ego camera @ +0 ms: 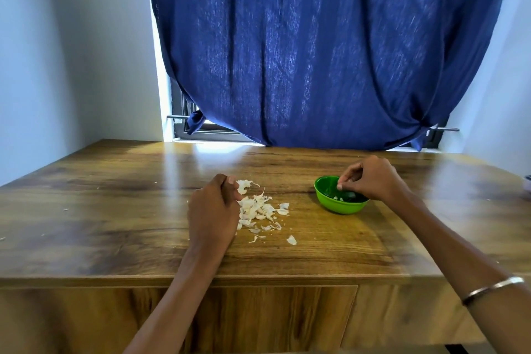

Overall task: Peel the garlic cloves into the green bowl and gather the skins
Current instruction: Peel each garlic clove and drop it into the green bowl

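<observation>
A small green bowl point(339, 205) stands on the wooden table, right of centre, with a few pale peeled cloves point(336, 197) at its bottom. My right hand point(370, 178) hovers over the bowl's rim, fingertips pinched together and pointing down into it; whether they hold a clove I cannot tell. A loose heap of white garlic skins point(258, 208) lies at the table's middle. My left hand point(214, 210) rests just left of the heap, fingers curled, its fingertips touching the skins at the top of the pile.
The wooden table point(115, 210) carries small skin flakes point(291, 240) in front of the heap and scattered crumbs at the left. A blue curtain point(316, 52) hangs over the window behind. A dark object point(528, 182) sits at the table's far right edge.
</observation>
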`<state>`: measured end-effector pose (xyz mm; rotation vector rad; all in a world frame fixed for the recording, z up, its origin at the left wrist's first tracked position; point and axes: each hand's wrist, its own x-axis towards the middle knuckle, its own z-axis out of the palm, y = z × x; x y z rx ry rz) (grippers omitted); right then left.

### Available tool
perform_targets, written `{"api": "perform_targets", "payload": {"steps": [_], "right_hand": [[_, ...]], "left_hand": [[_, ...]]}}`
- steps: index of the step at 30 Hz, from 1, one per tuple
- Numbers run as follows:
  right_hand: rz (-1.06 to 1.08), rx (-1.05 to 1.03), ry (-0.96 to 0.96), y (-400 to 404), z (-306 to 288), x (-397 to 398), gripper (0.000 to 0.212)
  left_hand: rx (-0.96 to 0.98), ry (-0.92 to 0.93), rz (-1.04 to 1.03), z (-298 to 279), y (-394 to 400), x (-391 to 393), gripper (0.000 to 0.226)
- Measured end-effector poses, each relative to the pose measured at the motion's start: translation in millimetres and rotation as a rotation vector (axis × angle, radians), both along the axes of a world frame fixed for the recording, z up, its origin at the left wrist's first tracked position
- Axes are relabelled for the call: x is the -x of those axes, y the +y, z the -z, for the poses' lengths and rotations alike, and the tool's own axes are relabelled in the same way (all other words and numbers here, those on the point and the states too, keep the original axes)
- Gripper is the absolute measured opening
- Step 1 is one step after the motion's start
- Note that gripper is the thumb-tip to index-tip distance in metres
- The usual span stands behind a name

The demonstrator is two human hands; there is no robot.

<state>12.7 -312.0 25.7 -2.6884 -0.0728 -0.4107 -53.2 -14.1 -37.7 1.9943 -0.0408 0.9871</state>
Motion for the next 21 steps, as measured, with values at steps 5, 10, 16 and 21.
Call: {"api": "perform_targets", "payload": {"steps": [5,10,16,21], "right_hand": [[-0.110,-0.022,-0.104,19,-5,4,0.010],[-0.291,-0.047,-0.146,70,-5,6,0.012],[-0.426,0.013,-0.067,127,10,4,0.017],[-0.421,0.019,-0.050,145,25,-7,0.015]], "left_hand": [[0.000,0.064,-0.049,2,1,-3,0.016],[-0.003,0.090,-0.055,2,0,-3,0.021],[0.039,0.123,-0.178,5,7,-7,0.029],[0.016,0.235,-0.207,6,7,-2,0.035]]}}
